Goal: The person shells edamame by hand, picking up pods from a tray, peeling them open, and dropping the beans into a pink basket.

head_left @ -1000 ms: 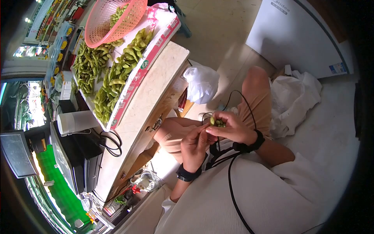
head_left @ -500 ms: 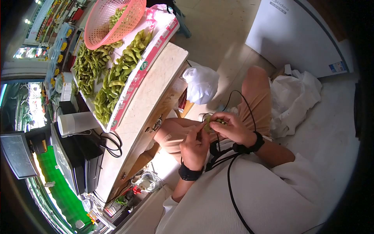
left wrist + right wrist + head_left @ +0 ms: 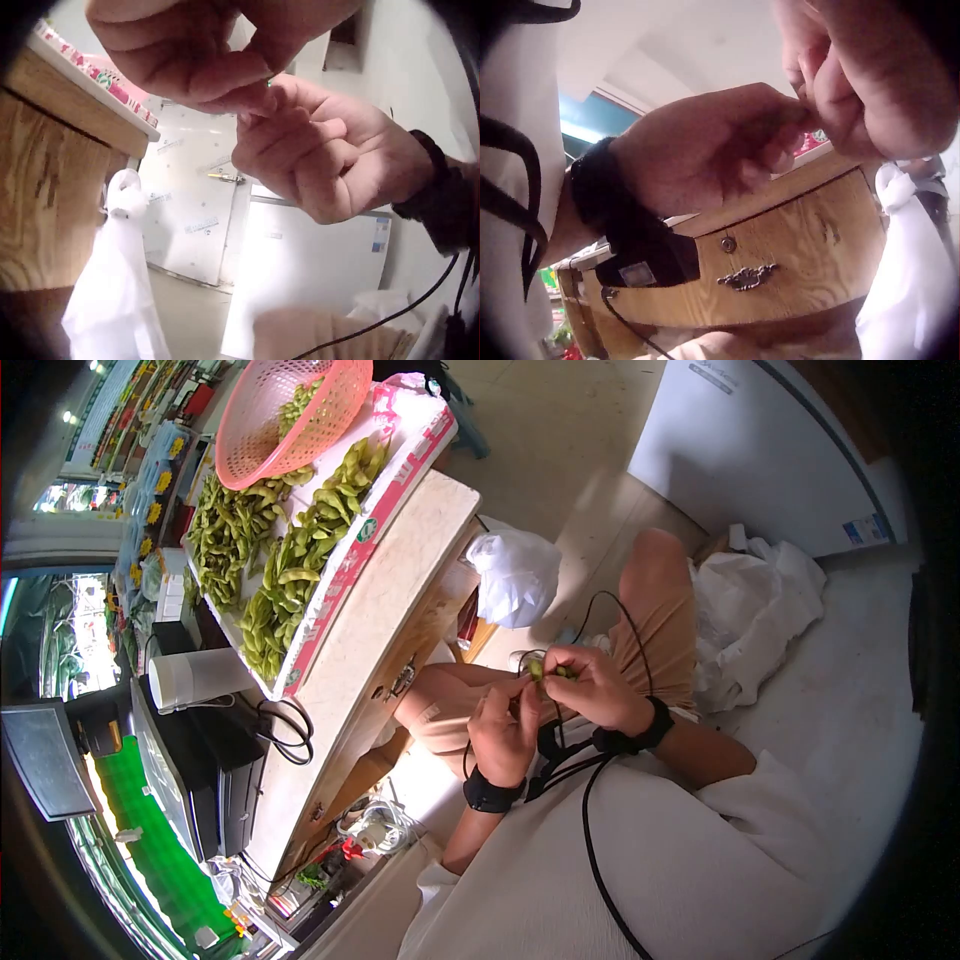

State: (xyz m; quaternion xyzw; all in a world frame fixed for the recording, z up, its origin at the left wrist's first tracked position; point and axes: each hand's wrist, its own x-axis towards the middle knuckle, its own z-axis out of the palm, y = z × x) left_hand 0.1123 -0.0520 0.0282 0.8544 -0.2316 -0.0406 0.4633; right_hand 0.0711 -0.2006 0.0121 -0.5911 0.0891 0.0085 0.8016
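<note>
A green pod [image 3: 536, 668] is pinched between the fingertips of my left hand [image 3: 503, 738] and my right hand [image 3: 603, 692], above the lap. More green pieces [image 3: 565, 672] show within the right hand's curled fingers; whether they are beans or pods I cannot tell. In the left wrist view the left hand [image 3: 180, 52] meets the right hand [image 3: 322, 154] at the fingertips, hiding most of the pod. The right wrist view has the left hand [image 3: 705, 146] touching the right hand [image 3: 885, 90], with the pod hidden.
Green pods [image 3: 302, 555] lie in piles on a white tray with a pink edge [image 3: 335, 590], beside a pink basket [image 3: 238, 435] holding green beans. A white bag [image 3: 515, 575] hangs by the wooden drawers [image 3: 802, 251]. Black cables [image 3: 597, 840] cross the lap.
The left hand has shifted slightly and its fingers have changed position around the pod. The right hand stays nearly in place, its fingers slightly more drawn in.
</note>
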